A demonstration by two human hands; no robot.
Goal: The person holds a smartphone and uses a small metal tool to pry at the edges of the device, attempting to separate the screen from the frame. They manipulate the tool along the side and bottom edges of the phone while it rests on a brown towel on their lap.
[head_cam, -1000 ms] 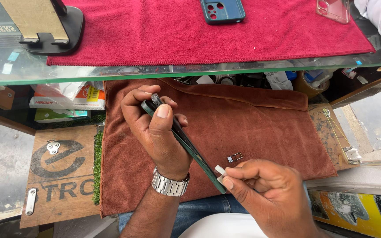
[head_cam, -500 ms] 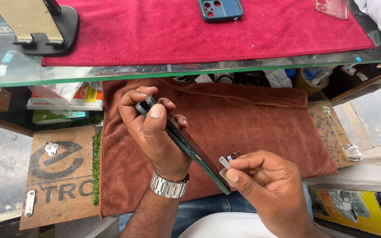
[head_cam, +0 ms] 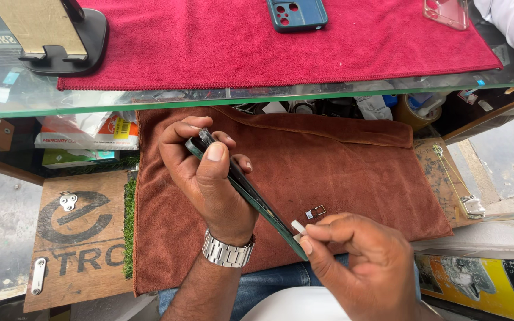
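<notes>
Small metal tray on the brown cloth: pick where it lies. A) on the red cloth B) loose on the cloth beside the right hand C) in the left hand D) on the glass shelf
B: the small metal tray lies loose on the brown cloth, just above the right hand.

Bright, even daylight — sharp focus, soft shadows, faint glare on glass.
</notes>
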